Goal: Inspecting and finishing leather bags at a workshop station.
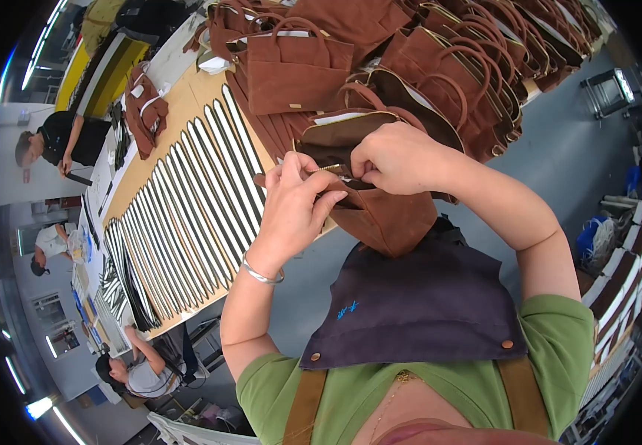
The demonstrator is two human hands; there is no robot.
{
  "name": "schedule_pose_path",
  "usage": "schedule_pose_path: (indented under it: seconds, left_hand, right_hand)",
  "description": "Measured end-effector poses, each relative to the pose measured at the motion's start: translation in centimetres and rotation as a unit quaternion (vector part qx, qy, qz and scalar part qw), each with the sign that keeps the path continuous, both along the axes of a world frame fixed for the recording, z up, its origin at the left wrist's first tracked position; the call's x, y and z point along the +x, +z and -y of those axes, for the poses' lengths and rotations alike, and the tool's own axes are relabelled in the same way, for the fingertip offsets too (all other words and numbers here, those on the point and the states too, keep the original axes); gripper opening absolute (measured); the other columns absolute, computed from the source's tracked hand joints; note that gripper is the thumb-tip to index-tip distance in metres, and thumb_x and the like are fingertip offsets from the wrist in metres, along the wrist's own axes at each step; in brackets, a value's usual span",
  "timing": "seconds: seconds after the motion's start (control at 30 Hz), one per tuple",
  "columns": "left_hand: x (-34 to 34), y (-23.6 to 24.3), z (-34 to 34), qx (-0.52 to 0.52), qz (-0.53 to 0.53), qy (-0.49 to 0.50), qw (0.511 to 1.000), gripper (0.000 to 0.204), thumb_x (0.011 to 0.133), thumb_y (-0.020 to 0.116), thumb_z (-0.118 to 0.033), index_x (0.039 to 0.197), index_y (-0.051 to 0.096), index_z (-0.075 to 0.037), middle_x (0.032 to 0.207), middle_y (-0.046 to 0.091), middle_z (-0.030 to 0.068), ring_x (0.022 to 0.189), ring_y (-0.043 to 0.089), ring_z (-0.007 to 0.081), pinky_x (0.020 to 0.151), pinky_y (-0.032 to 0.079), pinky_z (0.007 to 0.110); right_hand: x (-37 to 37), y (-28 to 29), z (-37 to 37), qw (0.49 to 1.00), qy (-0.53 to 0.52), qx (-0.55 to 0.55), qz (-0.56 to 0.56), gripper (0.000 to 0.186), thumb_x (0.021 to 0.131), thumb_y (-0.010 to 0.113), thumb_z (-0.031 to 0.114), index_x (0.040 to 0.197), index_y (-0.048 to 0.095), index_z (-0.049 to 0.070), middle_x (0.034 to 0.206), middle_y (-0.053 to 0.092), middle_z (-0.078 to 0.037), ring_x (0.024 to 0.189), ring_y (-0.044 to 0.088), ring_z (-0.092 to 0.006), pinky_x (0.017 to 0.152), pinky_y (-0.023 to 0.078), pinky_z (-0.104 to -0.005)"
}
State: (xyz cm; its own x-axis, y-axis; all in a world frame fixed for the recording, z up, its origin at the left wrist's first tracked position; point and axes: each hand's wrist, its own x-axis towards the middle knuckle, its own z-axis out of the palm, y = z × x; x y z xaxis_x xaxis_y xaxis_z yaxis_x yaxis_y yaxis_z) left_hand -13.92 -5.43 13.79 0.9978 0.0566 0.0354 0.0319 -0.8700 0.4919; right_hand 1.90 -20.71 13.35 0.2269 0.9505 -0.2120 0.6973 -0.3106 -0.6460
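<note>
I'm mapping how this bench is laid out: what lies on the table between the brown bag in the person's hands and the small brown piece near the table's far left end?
In the head view, a long row of white-and-dark strips covers the table between the brown bag and the brown piece.

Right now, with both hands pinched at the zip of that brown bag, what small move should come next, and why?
Probably a short pull of the zip along the bag's mouth. The left hand pinches the gold zip at its end, the right hand grips the brown bag right beside it, and the mouth behind them looks open. Whether the slider sits under the fingers is hidden.
</note>
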Motion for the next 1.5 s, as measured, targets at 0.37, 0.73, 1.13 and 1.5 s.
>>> schedule_pose_path:
  seconds: [0.37,0.73,1.13,1.5]
  left_hand:
    - [0.1,0.0,0.3,-0.009,-0.010,0.011,1.000,0.014,0.083,0.071,-0.019,0.094,0.070,-0.010,0.104,0.049,0.0080,0.100,0.050,0.0276,0.092,0.034,0.040]
    - [0.0,0.2,0.5,0.008,-0.011,0.004,1.000,0.019,0.081,0.073,-0.022,0.090,0.070,-0.006,0.101,0.051,0.0077,0.097,0.047,0.0258,0.091,0.030,0.038]
    - [0.0,0.2,0.5,0.020,-0.016,0.009,1.000,0.022,0.081,0.073,-0.025,0.090,0.070,-0.005,0.101,0.052,0.0078,0.097,0.047,0.0256,0.091,0.029,0.038]
    - [-0.1,0.3,1.1,0.029,0.004,0.018,0.999,0.023,0.083,0.070,-0.024,0.088,0.069,-0.002,0.100,0.052,0.0089,0.094,0.050,0.0268,0.090,0.031,0.039]
  right_hand:
    - [0.4,0.6,0.5,0.995,0.016,-0.011,-0.096,0.016,0.080,0.060,0.006,0.092,0.070,0.005,0.086,0.071,-0.012,0.086,0.067,-0.0292,0.076,0.051,-0.0403]
    - [-0.4,1.5,0.8,0.997,0.016,-0.020,-0.072,0.019,0.082,0.057,0.010,0.094,0.072,0.007,0.084,0.071,-0.011,0.085,0.067,-0.0297,0.076,0.051,-0.0408]
    - [-0.5,1.2,1.0,0.996,0.006,-0.001,-0.085,0.017,0.080,0.057,0.009,0.089,0.071,0.006,0.080,0.070,-0.012,0.082,0.066,-0.0299,0.073,0.051,-0.0406]
    - [-0.6,1.1,1.4,0.997,0.011,0.020,-0.068,0.018,0.078,0.056,0.007,0.089,0.070,0.004,0.075,0.068,-0.012,0.075,0.065,-0.0295,0.070,0.049,-0.0407]
